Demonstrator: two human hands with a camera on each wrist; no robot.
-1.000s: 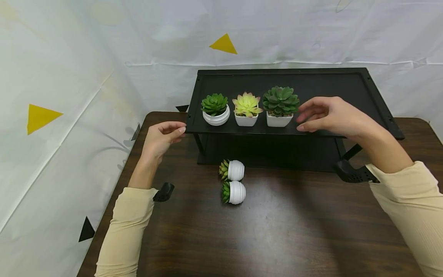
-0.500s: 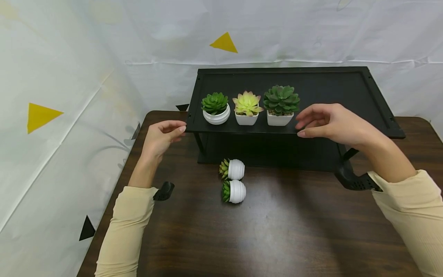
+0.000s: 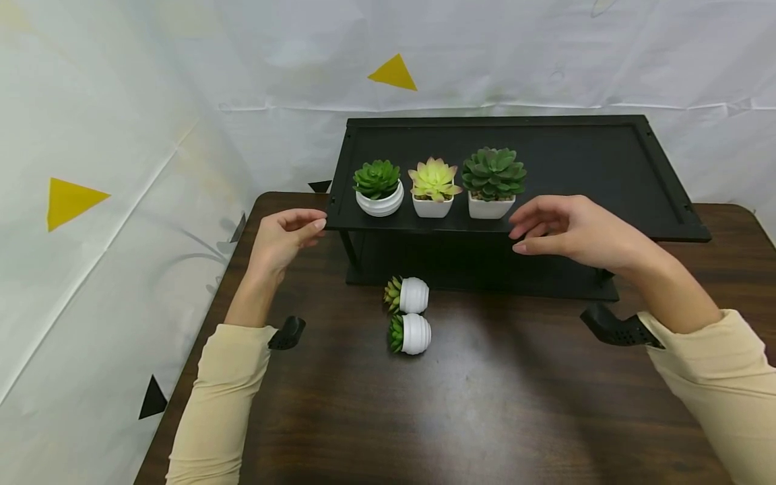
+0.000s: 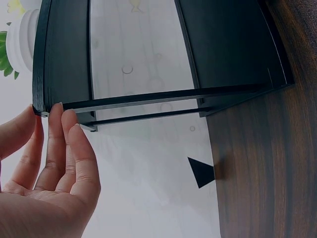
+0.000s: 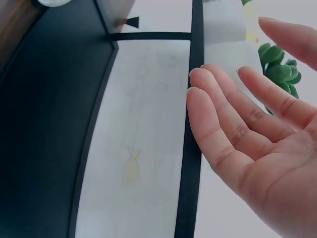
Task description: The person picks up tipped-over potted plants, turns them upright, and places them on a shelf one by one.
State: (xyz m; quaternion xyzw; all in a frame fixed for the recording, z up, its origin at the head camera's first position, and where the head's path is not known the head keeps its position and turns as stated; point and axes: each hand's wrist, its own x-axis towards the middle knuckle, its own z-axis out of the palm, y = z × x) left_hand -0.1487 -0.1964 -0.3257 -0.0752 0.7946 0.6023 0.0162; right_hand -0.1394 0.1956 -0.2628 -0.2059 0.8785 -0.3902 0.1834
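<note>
The left grip (image 3: 283,241) pinches the black rectangular shelf's (image 3: 576,162) front left corner. The right grip (image 3: 572,230), half-open and empty, sits nearer the body than one second earlier; the dark green succulent (image 3: 494,174) in its white square pot (image 3: 490,209) appears settled on top. Leftward, another square pot (image 3: 432,208) holds a yellow-green succulent (image 3: 434,178), a white round pot (image 3: 380,204) a green succulent (image 3: 377,178); two tipped planted pots (image 3: 416,334) lie on the brown wooden worktop (image 3: 485,397).

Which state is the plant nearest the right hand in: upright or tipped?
Upright: its white pot stands base-down on the black shelf, with the leaves on top.
</note>
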